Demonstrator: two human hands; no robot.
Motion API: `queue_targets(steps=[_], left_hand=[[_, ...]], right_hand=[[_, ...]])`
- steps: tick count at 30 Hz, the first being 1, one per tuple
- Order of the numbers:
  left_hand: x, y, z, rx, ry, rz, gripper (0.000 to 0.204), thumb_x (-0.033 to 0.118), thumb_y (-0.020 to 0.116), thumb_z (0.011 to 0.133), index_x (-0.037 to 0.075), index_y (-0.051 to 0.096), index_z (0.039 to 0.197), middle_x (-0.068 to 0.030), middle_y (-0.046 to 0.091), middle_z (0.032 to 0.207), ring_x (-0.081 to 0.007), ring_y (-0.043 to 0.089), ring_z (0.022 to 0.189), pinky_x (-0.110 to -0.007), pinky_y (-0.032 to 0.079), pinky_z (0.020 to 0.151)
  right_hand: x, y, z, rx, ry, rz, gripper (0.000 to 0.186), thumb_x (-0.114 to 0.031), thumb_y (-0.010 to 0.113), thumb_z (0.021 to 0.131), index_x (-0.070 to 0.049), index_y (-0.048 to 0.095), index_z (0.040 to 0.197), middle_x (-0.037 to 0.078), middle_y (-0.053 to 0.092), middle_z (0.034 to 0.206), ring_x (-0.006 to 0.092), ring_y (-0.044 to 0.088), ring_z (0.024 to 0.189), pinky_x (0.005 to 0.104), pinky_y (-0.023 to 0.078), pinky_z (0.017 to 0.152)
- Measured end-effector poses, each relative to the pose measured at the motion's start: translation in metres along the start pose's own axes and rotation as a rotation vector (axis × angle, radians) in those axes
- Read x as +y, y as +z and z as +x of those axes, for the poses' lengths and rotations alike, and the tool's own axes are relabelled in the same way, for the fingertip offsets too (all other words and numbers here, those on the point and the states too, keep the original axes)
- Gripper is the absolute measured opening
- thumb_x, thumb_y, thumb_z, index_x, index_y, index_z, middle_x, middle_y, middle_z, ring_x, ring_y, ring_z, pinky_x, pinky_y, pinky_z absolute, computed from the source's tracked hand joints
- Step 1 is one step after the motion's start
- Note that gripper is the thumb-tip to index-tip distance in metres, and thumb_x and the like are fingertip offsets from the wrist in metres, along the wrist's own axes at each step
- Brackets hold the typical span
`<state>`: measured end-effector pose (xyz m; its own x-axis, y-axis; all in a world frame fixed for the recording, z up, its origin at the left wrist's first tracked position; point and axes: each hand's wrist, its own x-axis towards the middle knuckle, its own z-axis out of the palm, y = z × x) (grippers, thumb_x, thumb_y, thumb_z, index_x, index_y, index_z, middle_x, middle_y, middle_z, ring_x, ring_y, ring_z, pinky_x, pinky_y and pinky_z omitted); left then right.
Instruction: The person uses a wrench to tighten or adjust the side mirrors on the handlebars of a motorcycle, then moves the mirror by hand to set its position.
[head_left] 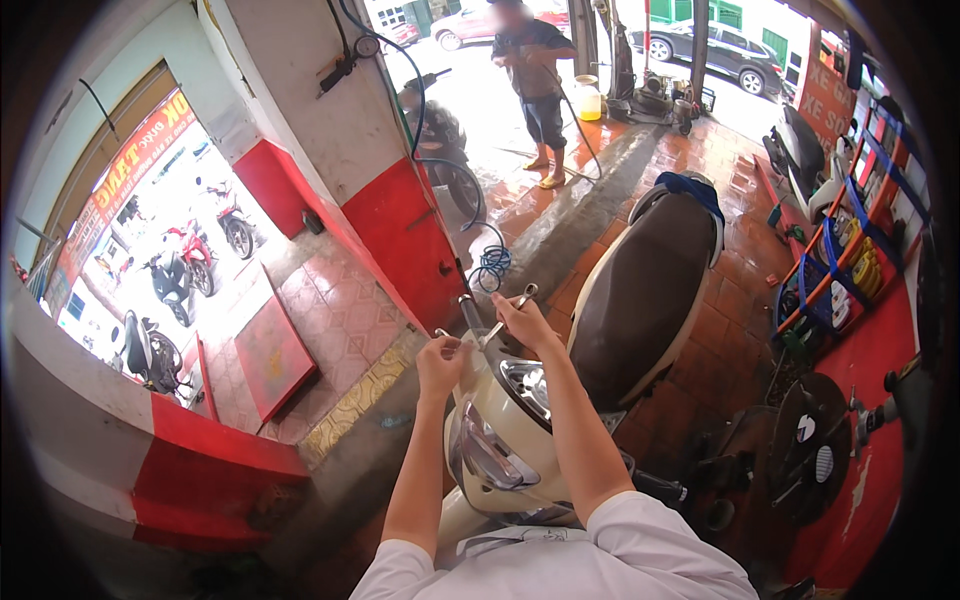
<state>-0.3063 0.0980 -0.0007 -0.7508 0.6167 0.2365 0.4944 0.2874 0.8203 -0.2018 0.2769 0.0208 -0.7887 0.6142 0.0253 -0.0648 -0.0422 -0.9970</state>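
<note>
A cream scooter (508,405) stands right in front of me, its chrome-trimmed front nearest and its long brown seat (645,290) beyond. Over the far-left end of its front, beside a handlebar end (470,312), both my hands are raised close together. My right hand (525,325) is closed round a metal wrench (529,291), whose ring end sticks up past the fingers. My left hand (440,365) is pinched, with a small bit of shiny metal showing above it; what it grips is too small to make out.
A person (535,85) stands in the doorway with a hose, by another motorbike (440,150). A coiled blue air hose (490,262) hangs beside the red-and-white pillar (400,225). On the right stands a rack (845,255) of parts. A red ramp (275,345) lies at the left.
</note>
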Motion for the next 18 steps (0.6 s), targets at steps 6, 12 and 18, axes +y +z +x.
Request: queue_targets(steps=[6, 12, 18], left_hand=[[-0.010, 0.005, 0.002, 0.082, 0.085, -0.099, 0.013, 0.006, 0.071, 0.084, -0.001, 0.074, 0.094, -0.0125, 0.073, 0.085, -0.0189, 0.071, 0.079, -0.031, 0.056, 0.071], [-0.018, -0.004, 0.000, 0.024, 0.134, -0.012, 0.019, 0.007, 0.072, 0.083, 0.000, 0.074, 0.100, -0.0125, 0.073, 0.091, -0.0198, 0.071, 0.080, -0.031, 0.057, 0.072], [0.010, -0.004, -0.004, 0.001, 0.047, 0.155, 0.024, 0.007, 0.073, 0.083, 0.002, 0.073, 0.106, -0.0137, 0.072, 0.094, -0.0219, 0.070, 0.081, -0.031, 0.057, 0.072]], right_hand=[[0.003, -0.002, 0.005, -0.030, 0.021, 0.072, 0.053, -0.037, 0.053, 0.102, -0.011, 0.048, 0.056, -0.007, 0.042, 0.054, 0.0058, 0.035, 0.050, 0.0276, 0.028, 0.049], [-0.002, 0.008, 0.002, -0.012, -0.013, 0.013, 0.053, -0.036, 0.052, 0.103, -0.012, 0.048, 0.056, -0.007, 0.041, 0.053, 0.0056, 0.034, 0.048, 0.0270, 0.026, 0.048], [0.001, -0.005, 0.002, 0.012, 0.023, 0.016, 0.054, -0.037, 0.055, 0.102, -0.009, 0.048, 0.056, -0.006, 0.041, 0.053, 0.0067, 0.035, 0.051, 0.0291, 0.030, 0.050]])
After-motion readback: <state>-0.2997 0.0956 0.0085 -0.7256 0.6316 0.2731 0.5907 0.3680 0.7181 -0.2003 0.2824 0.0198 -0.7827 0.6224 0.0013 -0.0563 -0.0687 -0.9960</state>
